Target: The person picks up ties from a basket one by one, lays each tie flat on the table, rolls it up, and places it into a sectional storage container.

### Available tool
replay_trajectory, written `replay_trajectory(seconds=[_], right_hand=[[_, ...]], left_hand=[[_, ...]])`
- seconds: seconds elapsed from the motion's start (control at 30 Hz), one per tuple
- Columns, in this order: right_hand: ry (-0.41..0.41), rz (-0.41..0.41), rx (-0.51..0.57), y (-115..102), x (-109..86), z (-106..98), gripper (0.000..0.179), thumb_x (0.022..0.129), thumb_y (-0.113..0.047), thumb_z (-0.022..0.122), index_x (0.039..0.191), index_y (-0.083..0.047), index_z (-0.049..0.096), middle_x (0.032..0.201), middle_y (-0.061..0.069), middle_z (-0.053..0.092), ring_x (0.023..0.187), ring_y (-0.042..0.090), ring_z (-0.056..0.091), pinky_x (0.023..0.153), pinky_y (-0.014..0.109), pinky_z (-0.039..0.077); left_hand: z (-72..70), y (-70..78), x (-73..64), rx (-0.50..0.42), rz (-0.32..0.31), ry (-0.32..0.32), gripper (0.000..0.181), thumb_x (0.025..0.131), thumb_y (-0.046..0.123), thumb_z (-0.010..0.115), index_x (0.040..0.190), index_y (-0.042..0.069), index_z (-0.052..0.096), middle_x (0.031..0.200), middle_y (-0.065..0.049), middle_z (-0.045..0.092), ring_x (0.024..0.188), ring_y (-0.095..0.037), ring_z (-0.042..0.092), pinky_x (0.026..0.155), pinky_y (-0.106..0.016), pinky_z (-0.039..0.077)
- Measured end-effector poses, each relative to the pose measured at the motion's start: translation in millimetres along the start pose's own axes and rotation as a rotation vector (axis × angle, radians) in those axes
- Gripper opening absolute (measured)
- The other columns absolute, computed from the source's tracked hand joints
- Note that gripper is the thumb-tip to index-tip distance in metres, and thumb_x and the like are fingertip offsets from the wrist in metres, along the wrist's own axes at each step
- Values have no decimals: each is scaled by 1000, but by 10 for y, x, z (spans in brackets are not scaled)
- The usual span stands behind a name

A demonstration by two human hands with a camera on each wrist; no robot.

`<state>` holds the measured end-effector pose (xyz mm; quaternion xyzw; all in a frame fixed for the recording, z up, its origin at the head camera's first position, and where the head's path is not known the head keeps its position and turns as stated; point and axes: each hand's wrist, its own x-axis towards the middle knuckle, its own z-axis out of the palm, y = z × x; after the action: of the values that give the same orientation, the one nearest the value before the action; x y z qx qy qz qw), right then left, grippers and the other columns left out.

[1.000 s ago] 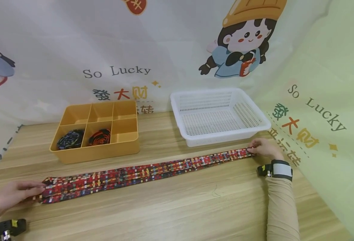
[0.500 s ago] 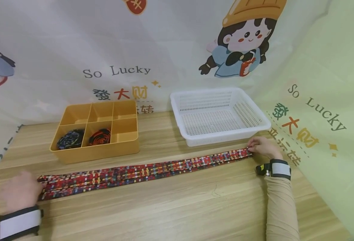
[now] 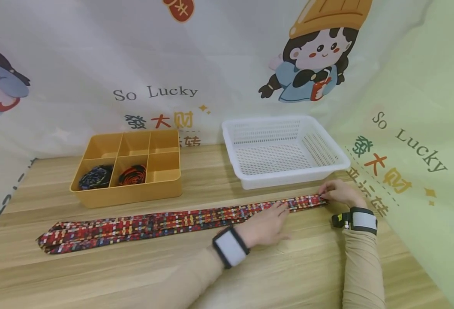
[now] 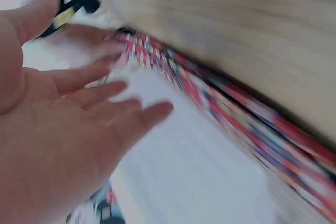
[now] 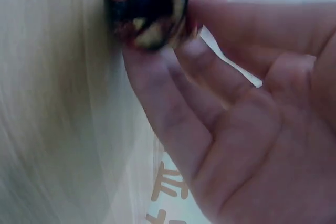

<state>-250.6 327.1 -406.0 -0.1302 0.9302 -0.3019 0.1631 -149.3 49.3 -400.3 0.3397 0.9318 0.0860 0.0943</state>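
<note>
A folded necktie (image 3: 134, 227) with a red, multicoloured check lies stretched across the table, its wide pointed end at the left. My right hand (image 3: 340, 193) pinches its narrow end at the right, and the right wrist view shows that end of the necktie (image 5: 149, 9) between thumb and fingers. Reaching across from the left, my left hand (image 3: 265, 225) is over the right part of the necktie, fingers extended. The left wrist view has the left hand (image 4: 68, 129) with straight, spread fingers beside the blurred cloth; whether they touch it I cannot tell.
Behind the necktie stands a yellow divided box (image 3: 130, 193); two front compartments hold a dark blue rolled tie (image 3: 95, 177) and a red-black rolled tie (image 3: 133, 175). A white plastic basket (image 3: 288, 176) sits at the back right, close behind the right hand. A printed cloth backdrop (image 3: 227, 64) borders the table.
My left hand has let go of the wide end and swung right, to near the narrow end. The right hand keeps its pinch. The view has shifted slightly.
</note>
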Motion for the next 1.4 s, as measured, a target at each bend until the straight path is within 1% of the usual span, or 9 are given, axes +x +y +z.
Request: replay_trajectory(seconds=[0.17, 0.37, 0.57, 0.83, 1.03, 1.1, 1.2, 1.27, 1.4], right_hand=[[-12, 18, -19, -18, 47, 63, 34, 83, -18, 69, 105, 7, 61, 102, 22, 66, 90, 22, 60, 78, 31, 46], [-18, 15, 26, -15, 67, 92, 33, 80, -11, 72, 102, 9, 58, 99, 22, 64, 87, 20, 58, 78, 29, 43], [-5, 19, 20, 46, 25, 24, 31, 79, -11, 71, 99, 9, 58, 95, 18, 65, 84, 15, 55, 77, 28, 40], [1, 37, 27, 114, -14, -16, 31, 81, -14, 71, 99, 7, 58, 91, 11, 64, 81, 12, 54, 76, 26, 40], [13, 51, 24, 131, -78, -6, 32, 80, -16, 72, 98, 7, 59, 90, 11, 65, 82, 14, 54, 76, 28, 39], [17, 54, 13, 124, -70, 4, 32, 80, -17, 72, 98, 6, 60, 89, 10, 65, 82, 13, 53, 76, 28, 38], [27, 53, 4, 121, -41, 16, 31, 80, -17, 72, 99, 6, 60, 87, 7, 64, 81, 13, 53, 76, 27, 39], [36, 54, -5, 120, -25, 19, 31, 81, -17, 72, 98, 6, 60, 86, 6, 63, 80, 12, 52, 75, 26, 39], [36, 58, 0, 112, 0, 30, 32, 81, -17, 72, 99, 7, 60, 88, 8, 64, 82, 14, 54, 75, 26, 39]], left_hand=[[31, 243, 447, -51, -221, -150, 82, 90, 65, 41, 153, 19, 15, 161, 5, 9, 150, -16, 4, 115, -57, 20], [84, 243, 299, -26, -337, -248, 87, 84, 70, 47, 152, 23, 19, 161, 12, 7, 149, -12, 5, 115, -58, 17], [58, -107, -184, -32, -323, -265, 88, 86, 67, 46, 152, 17, 18, 161, 4, 4, 149, -16, 6, 114, -61, 18], [120, -836, -1141, -197, -324, -108, 82, 91, 53, 51, 149, 1, 23, 160, -13, 11, 148, -34, 11, 113, -61, 19], [107, -1203, -1632, -220, -366, -45, 77, 91, 46, 55, 145, -3, 31, 157, -19, 20, 144, -39, 20, 110, -67, 15], [102, -1374, -1756, -193, -300, 48, 64, 89, 40, 60, 135, -2, 48, 148, -18, 40, 137, -37, 37, 109, -67, 18], [63, -1709, -1922, -163, -218, 217, 33, 85, 23, 68, 111, 3, 68, 117, -13, 67, 109, -29, 64, 102, -54, 40], [40, -1949, -2028, -163, -195, 315, 17, 81, 11, 71, 98, 7, 71, 98, -7, 72, 90, -23, 68, 87, -43, 52], [25, -2316, -2297, -177, -259, 332, 21, 77, 6, 74, 96, 5, 65, 90, -4, 65, 81, -20, 65, 70, -34, 53]])
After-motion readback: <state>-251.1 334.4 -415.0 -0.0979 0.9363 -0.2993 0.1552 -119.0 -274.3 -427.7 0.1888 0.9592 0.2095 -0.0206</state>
